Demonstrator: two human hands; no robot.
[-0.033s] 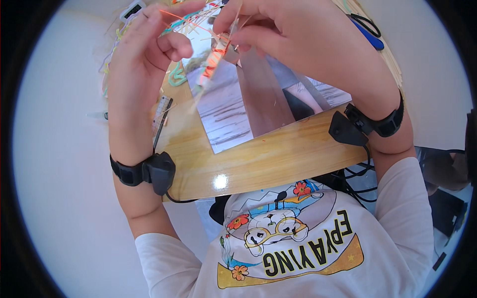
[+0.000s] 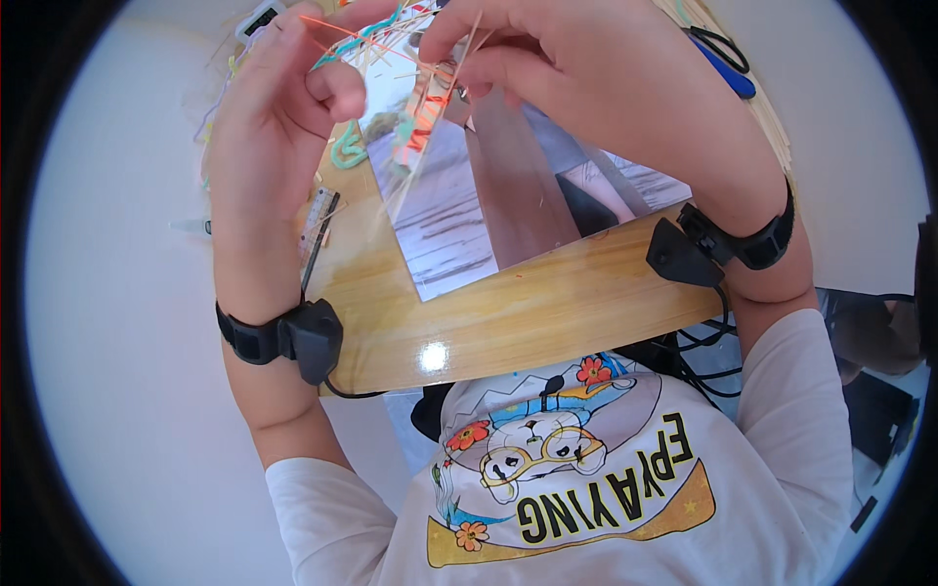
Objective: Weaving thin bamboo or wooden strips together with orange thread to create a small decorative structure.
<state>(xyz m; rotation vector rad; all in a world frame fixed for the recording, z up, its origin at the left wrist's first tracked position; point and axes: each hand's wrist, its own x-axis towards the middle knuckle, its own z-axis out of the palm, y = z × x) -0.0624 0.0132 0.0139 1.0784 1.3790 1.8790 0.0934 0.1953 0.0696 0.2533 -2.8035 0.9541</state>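
Observation:
A small bundle of thin wooden sticks (image 2: 426, 122), wound with orange thread, hangs tilted above a glossy picture sheet (image 2: 440, 239). My right hand (image 2: 557, 59) pinches its upper part between thumb and fingers. From the bundle, orange thread (image 2: 337, 33) runs left and up to my left hand (image 2: 278, 117). The raised fingertips of that hand close on the thread near the top of the view, and its thumb is bent. The lower end of the bundle is blurred. Several loose thin sticks cross between my hands.
Teal yarn (image 2: 348, 151) lies by my left hand, with a ruler (image 2: 315, 220) nearer me on the wooden table (image 2: 547, 293). Far right are black-handled scissors (image 2: 725, 44), a blue tool (image 2: 723, 73) and long wooden sticks (image 2: 772, 127). A white tube (image 2: 189, 227) lies left.
The wrapped bundle has turned slightly, and more of its orange winding shows. My left hand has shifted a little left, drawing the thread along. My right hand stays nearly in place.

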